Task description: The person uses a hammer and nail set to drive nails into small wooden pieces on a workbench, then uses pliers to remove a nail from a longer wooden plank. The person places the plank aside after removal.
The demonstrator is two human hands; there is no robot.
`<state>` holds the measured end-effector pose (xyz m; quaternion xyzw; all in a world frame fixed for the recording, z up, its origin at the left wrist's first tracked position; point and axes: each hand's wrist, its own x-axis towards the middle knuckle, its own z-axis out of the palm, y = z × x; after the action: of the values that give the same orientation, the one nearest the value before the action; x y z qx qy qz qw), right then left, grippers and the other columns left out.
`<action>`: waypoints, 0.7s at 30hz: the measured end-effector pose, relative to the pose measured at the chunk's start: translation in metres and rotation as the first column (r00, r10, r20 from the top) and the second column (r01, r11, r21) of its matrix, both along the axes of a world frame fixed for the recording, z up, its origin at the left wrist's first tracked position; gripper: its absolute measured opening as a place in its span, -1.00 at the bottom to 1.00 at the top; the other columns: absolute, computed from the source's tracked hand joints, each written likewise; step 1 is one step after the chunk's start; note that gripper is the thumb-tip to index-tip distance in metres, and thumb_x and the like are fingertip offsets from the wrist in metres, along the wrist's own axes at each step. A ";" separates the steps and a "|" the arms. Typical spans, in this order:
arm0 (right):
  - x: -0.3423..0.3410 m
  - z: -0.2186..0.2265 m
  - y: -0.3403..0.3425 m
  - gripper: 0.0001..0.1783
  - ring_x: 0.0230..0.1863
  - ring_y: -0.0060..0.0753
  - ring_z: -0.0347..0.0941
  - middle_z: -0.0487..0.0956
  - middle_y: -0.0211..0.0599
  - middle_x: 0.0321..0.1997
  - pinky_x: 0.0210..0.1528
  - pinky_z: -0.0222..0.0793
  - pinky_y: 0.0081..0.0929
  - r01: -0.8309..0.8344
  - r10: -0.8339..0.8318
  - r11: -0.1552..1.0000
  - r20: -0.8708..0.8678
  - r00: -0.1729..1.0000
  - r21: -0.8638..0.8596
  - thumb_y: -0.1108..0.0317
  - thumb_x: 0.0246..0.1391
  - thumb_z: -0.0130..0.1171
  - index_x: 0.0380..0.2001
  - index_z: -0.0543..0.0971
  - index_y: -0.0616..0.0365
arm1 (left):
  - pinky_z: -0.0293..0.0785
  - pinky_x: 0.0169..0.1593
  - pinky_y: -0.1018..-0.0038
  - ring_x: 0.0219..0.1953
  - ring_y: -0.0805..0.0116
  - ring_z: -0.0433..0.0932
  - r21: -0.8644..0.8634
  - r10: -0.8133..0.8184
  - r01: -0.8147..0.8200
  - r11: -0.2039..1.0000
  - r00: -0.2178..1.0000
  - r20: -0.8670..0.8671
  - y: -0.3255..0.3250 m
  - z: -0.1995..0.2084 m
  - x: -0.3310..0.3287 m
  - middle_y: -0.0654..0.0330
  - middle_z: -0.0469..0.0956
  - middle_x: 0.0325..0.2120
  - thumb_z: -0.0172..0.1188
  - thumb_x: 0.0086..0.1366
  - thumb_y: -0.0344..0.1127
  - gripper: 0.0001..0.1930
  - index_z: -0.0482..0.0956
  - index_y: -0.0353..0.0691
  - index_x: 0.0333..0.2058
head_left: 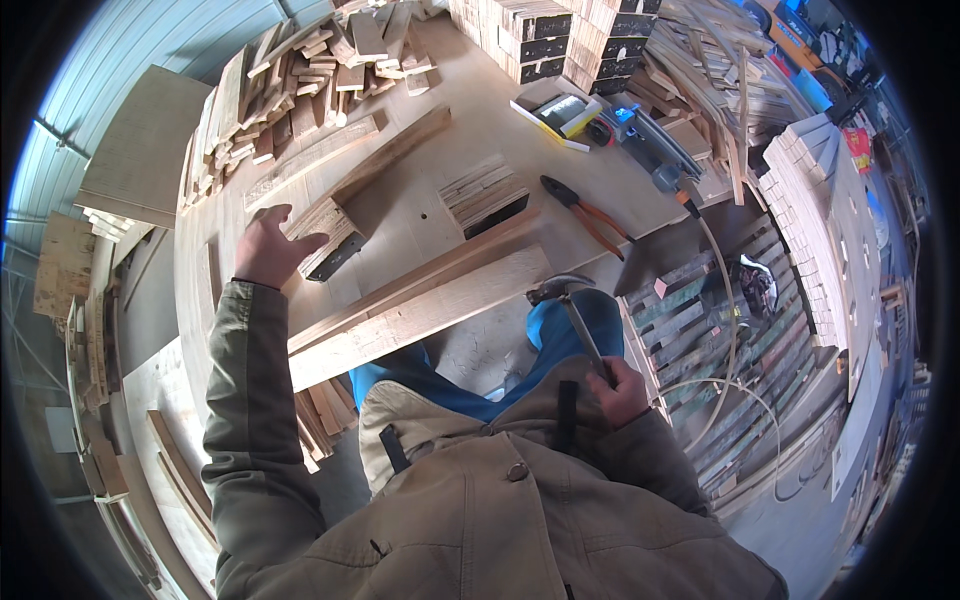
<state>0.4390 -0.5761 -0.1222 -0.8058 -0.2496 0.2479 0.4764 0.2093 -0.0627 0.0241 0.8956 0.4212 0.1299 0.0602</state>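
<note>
- The left hand [275, 247] is held open, palm down, with thumb and forefinger spread apart, over the left part of the bench [395, 238]; nothing is seen gripped in it.
- Just beside the left thumb, a laminated wooden block [328, 238] with a black end is placed; whether it is touched by the thumb cannot be told.
- The right hand [621, 392] is closed around the handle of a claw hammer [584, 332], whose head is raised away from the body, near the right end of a pale board.
- Between the hands, the pale board [430, 310] is laid aslant along the near edge of the bench, with a darker wooden strip [430, 272] set along its far side.
- Beyond the right hand, orange-handled pliers [590, 222] are laid down with their jaws pointed away.
- To the left of the pliers, a second laminated block [485, 195] is set, well apart from the left hand.
- Just beyond the left hand, a long brown strip [392, 153] is stretched out from the first block; farther off, wood offcuts [320, 80] are heaped.
- Far beyond the right hand, an open box [555, 112] and a nail gun [655, 140] are placed side by side.
- To the right of the right hand, a slatted pallet [690, 345] is crossed by a pale hose [733, 290].
</note>
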 end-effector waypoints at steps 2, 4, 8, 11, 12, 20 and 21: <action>-0.003 -0.007 -0.009 -0.71 -0.44 -0.35 0.63 0.68 -0.19 -0.47 -0.31 0.49 -0.37 -0.020 0.023 0.998 0.038 0.999 -0.063 0.34 0.15 0.41 -0.11 0.66 0.24 | 0.54 0.22 0.16 0.14 -0.05 0.62 -0.003 0.005 -0.006 1.000 0.994 -0.108 0.008 -0.014 -0.003 -0.15 0.63 0.07 0.62 -0.07 0.21 -0.05 0.58 -0.35 0.19; -0.003 -0.013 -0.015 -0.71 -0.40 -0.20 0.67 0.69 -0.11 -0.45 -0.28 0.52 -0.31 -0.055 0.064 0.992 0.075 0.995 -0.114 0.34 0.14 0.40 -0.11 0.66 0.23 | 0.53 0.24 0.16 0.18 -0.07 0.60 -0.041 0.028 -0.036 0.998 0.980 -0.198 0.015 -0.024 -0.003 -0.18 0.59 0.13 0.63 -0.11 0.24 0.03 0.53 -0.35 0.24; 0.001 -0.021 -0.017 -0.70 -0.36 -0.03 0.70 0.70 -0.04 -0.42 -0.25 0.55 -0.24 -0.107 0.126 0.975 0.089 0.988 -0.192 0.34 0.12 0.41 -0.10 0.65 0.21 | 0.49 0.29 0.17 0.21 -0.10 0.57 -0.125 0.060 -0.093 0.988 0.968 -0.243 0.024 -0.037 -0.001 -0.21 0.55 0.18 0.66 -0.17 0.21 0.13 0.46 -0.40 0.30; 0.008 -0.026 -0.013 -0.70 -0.35 -0.07 0.71 0.70 -0.05 -0.42 -0.24 0.56 -0.25 -0.113 0.115 0.959 -0.008 0.993 -0.258 0.34 0.13 0.41 -0.11 0.64 0.23 | 0.46 0.33 0.18 0.24 -0.11 0.55 -0.175 0.065 -0.103 0.979 0.976 -0.210 0.028 -0.043 -0.001 -0.22 0.53 0.20 0.69 -0.19 0.16 0.17 0.41 -0.44 0.33; 0.010 -0.027 -0.011 -0.70 -0.35 -0.08 0.71 0.71 -0.05 -0.42 -0.23 0.56 -0.25 -0.111 0.108 0.959 -0.025 0.994 -0.261 0.33 0.13 0.41 -0.12 0.64 0.24 | 0.46 0.34 0.18 0.25 -0.11 0.55 -0.202 0.060 -0.100 0.974 0.979 -0.193 0.030 -0.043 -0.001 -0.22 0.52 0.21 0.69 -0.20 0.14 0.18 0.40 -0.44 0.34; 0.023 -0.042 0.002 -0.68 -0.33 -0.10 0.70 0.70 -0.03 -0.38 -0.23 0.54 -0.25 -0.087 0.068 0.960 -0.080 0.994 -0.267 0.29 0.12 0.44 -0.16 0.62 0.26 | 0.42 0.37 0.21 0.27 -0.11 0.51 -0.309 0.063 -0.123 0.943 0.978 -0.197 0.028 -0.040 0.003 -0.22 0.46 0.25 0.72 -0.24 -0.02 0.25 0.28 -0.48 0.40; 0.024 -0.043 0.003 -0.67 -0.34 -0.09 0.69 0.70 -0.03 -0.39 -0.23 0.54 -0.25 -0.097 0.087 0.957 -0.050 0.995 -0.272 0.28 0.11 0.45 -0.17 0.62 0.26 | 0.44 0.35 0.20 0.26 -0.12 0.53 -0.298 0.056 -0.117 0.947 0.977 -0.205 0.026 -0.040 0.002 -0.20 0.46 0.25 0.71 -0.24 0.00 0.26 0.27 -0.46 0.40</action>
<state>0.4630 -0.5733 -0.1653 -0.8466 -0.2411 0.3173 0.3529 0.2118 -0.0371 -0.0158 0.8642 0.4790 -0.0226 0.1522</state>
